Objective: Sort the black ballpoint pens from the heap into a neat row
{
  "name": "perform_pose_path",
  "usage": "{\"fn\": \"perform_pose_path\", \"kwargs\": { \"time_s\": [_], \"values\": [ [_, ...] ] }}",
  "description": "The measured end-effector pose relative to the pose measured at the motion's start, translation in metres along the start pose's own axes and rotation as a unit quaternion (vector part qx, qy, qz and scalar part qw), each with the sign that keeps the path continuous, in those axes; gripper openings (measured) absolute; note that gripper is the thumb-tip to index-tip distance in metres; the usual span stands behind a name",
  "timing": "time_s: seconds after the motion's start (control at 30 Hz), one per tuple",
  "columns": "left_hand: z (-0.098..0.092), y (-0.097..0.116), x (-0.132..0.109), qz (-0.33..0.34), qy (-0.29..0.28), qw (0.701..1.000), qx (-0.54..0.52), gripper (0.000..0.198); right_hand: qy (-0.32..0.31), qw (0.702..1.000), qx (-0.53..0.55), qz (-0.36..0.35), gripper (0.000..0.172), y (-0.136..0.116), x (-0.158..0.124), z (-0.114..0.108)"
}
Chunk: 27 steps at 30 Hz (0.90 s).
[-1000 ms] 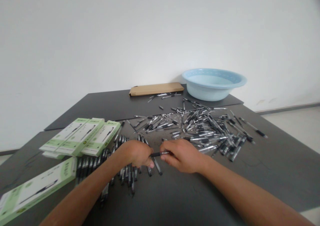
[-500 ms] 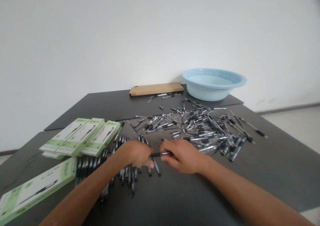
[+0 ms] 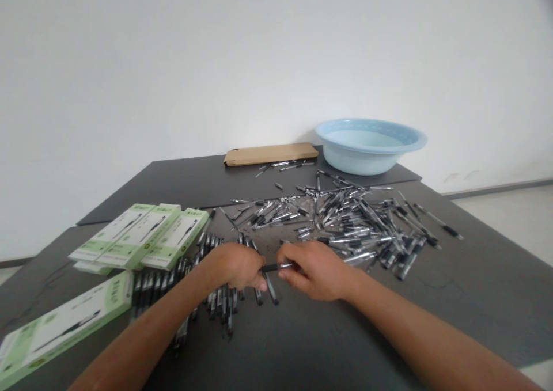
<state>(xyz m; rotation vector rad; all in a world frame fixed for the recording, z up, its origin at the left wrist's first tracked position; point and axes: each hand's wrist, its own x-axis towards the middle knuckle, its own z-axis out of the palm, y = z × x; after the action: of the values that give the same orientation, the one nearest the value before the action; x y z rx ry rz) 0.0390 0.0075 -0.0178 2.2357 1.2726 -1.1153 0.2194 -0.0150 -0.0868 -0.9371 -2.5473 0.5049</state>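
Between my two hands a dark pen [image 3: 272, 268] is held level, low over the table. My left hand [image 3: 242, 266] is closed round its left end, and my right hand [image 3: 313, 269] pinches the right end. Both ends of the pen are hidden inside the fingers. Under and beside my left hand lies a row of capped black pens [image 3: 224, 304], partly covered by my forearm. To the right of my right hand spreads a loose heap of clear pen barrels and black parts [image 3: 358, 218].
Green-and-white pen boxes [image 3: 142, 232] are stacked at the left, with another box [image 3: 69, 325] nearer me. A flat brown cardboard piece [image 3: 271, 154] lies at the back beside a light blue basin [image 3: 369, 143]. A seam crosses the dark table [image 3: 311, 345] toward the wall.
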Motion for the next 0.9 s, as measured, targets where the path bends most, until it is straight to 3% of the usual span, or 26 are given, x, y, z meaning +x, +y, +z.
{"fn": "perform_pose_path", "kwargs": {
  "time_s": [0.9],
  "values": [
    [-0.0007,0.0015,-0.0014,-0.01,-0.027,1.0,-0.001,0.043,0.008,1.0,0.012,0.008,0.01,-0.0014,-0.0003,-0.0007]
  ]
}}
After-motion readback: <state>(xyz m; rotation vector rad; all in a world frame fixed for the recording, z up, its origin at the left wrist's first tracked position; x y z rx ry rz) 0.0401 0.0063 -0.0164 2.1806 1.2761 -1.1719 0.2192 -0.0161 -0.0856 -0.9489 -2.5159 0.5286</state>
